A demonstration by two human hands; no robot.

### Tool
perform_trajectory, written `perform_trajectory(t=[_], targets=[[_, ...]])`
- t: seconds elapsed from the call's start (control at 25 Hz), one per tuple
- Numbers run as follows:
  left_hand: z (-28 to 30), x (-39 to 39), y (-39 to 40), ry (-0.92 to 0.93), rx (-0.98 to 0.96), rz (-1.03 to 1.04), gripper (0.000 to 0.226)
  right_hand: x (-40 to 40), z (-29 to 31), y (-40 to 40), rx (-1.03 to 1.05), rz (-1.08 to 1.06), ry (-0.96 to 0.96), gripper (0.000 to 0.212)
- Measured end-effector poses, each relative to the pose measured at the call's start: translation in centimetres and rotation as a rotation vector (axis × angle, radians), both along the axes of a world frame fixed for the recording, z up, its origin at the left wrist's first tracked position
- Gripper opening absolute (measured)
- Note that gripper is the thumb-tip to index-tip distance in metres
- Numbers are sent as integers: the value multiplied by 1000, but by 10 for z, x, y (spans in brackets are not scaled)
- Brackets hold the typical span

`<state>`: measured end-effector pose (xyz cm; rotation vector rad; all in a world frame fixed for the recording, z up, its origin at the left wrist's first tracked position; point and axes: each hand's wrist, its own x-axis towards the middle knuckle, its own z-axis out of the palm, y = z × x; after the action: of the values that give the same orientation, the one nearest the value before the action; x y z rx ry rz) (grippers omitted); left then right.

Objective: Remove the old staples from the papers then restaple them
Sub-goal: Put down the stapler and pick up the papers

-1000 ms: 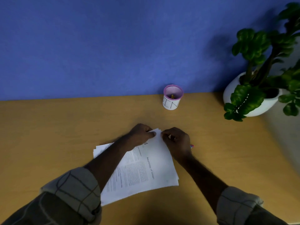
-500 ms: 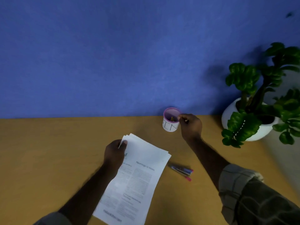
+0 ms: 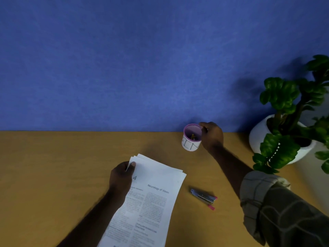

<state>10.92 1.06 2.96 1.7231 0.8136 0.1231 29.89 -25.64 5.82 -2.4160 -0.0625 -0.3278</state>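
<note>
Gone from the stack's top corner since a second ago: right hand (image 3: 211, 137), now at the rim of the small cup (image 3: 192, 138) by the blue wall, fingers bunched, contents unclear. Left hand (image 3: 122, 177) pinching the papers' (image 3: 151, 198) upper-left corner on the desk (image 3: 53, 175). Stapler (image 3: 203, 196) just right of the stack.

Rear wall (image 3: 124, 59): blue, faintly mottled finish, evenly lit; soft shadow cast on it at right, behind the foliage. Desk (image 3: 53, 175): tan wood-grain top, butted against the wall. Potted plant (image 3: 284, 111): green, glossy leaves, standing in a white pot (image 3: 258, 138) at the desk's far right.
</note>
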Motion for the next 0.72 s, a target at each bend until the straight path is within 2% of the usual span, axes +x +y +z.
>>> perform_trajectory(t=[0.12,0.2,0.32,0.44,0.52,0.6,0.72], targets=[[5,-3,1,-29,-35,-17,27,-9,4,-2,58,3,-13,22],[14,-5,0,-73,-65,-25,25,-21,10,0,170,11,-19,18],[38,-5,-1,-197,-131,-7,24,-52,21,9,564,137,73,9],[69,-8,3,-330,-237,-20,22,-84,30,14,834,348,281,28],[87,-11,10,-383,-266,-51,24,-98,34,11,876,548,409,42],[104,-15,13,-442,-310,-105,26,-110,43,10,842,730,493,41],[122,-19,12,-509,-364,-167,23,-128,60,18,774,754,535,41]])
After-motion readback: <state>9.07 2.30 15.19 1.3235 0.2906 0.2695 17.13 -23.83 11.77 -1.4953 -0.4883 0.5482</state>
